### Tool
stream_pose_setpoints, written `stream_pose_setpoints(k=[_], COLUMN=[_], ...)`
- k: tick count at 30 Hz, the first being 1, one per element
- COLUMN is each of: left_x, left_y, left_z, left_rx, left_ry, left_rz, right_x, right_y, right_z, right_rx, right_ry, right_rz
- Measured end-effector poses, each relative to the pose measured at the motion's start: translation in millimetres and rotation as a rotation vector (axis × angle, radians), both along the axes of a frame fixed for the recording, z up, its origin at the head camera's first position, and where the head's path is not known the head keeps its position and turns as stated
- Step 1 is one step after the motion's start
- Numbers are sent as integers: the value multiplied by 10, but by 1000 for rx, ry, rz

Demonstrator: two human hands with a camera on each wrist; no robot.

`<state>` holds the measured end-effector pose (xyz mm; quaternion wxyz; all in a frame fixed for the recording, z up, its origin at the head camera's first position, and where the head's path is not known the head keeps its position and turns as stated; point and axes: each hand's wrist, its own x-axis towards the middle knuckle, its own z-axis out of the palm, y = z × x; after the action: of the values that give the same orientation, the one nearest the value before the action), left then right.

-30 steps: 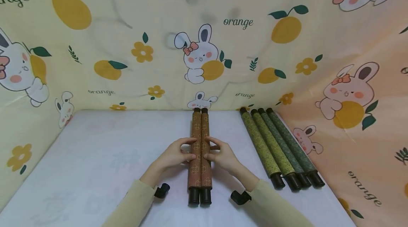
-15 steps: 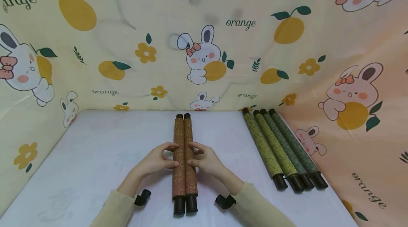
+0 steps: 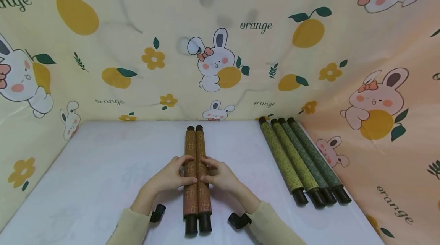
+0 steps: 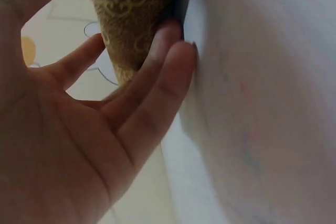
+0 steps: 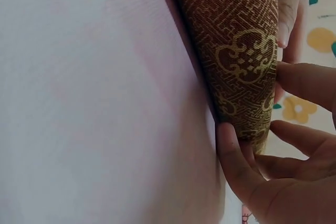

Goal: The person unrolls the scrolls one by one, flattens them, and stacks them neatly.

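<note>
Two rolled scrolls in reddish-brown, gold-patterned cloth with dark end knobs, the left scroll and the right scroll, lie side by side on the white table, pointing away from me. My left hand grips the left scroll about mid-length, thumb and forefinger over its top. From the other side my right hand holds the right scroll in the same way. In the right wrist view, fingertips reach low on the patterned roll. Fingers in the left wrist view curl along the cloth, close over the table.
Several more scrolls lie side by side at the table's right: yellow-green scrolls nearer the middle, dark green scrolls by the right edge. A cloth wall printed with rabbits and oranges closes off the back and sides of the white table.
Both brown scrolls have shifted left and a little towards me, with both hands keeping their hold. The green scrolls stay where they were.
</note>
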<state>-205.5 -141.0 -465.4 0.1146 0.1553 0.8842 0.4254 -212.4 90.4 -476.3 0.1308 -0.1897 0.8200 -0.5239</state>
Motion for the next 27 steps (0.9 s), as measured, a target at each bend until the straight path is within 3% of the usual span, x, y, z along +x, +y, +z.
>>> stream_pose_setpoints(k=[5,10,14,19,27], left_x=[85,131,145,136,31], left_y=[77,58,1,-70,-71], left_z=[-12,-44,-53,-32,41], left_rx=[-80,-81,-71,-53,-46], left_ry=[19,12,3,-9,-15], left_rz=[-10,8,6,-20,-42], right_x=[68,113,110,55,-125], right_y=[14,3,2,64,266], right_z=[-46,-75,-101,-112,10], right_rx=[-4,17,5,18,46], right_ry=[19,34,-3,-26,9], right_rz=[34,37,42,58,118])
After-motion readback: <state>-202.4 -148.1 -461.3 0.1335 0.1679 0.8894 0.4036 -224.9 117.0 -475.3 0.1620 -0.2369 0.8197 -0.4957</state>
